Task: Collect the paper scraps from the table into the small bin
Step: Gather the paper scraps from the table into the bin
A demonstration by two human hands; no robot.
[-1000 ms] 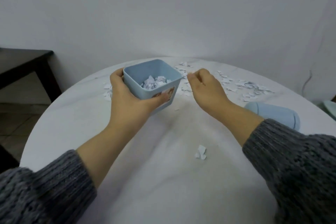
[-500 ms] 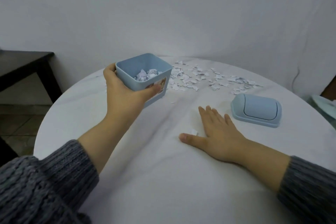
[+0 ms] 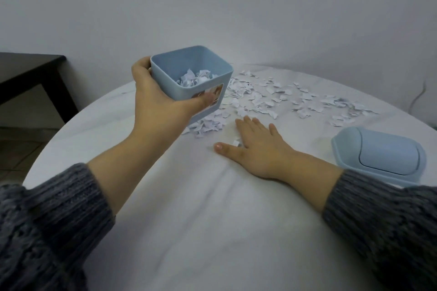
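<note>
My left hand (image 3: 156, 99) grips the small light-blue bin (image 3: 189, 73) and holds it above the table, tilted toward me. White paper scraps lie inside it. My right hand (image 3: 257, 146) lies flat on the white table (image 3: 201, 220) with fingers spread, palm down. A small white scrap (image 3: 236, 142) sits between its thumb and index finger. A heap of scraps (image 3: 208, 124) lies under the bin. Several more scraps (image 3: 272, 97) are scattered across the far side of the table.
The bin's light-blue lid (image 3: 378, 155) lies on the table to the right of my right hand. A dark wooden side table (image 3: 30, 71) stands beyond the round table's left edge. A white wall runs behind.
My right hand came down from beside the bin, flattened on the table, then slid forward toward the scraps. My left hand lifted the bin off the table.
</note>
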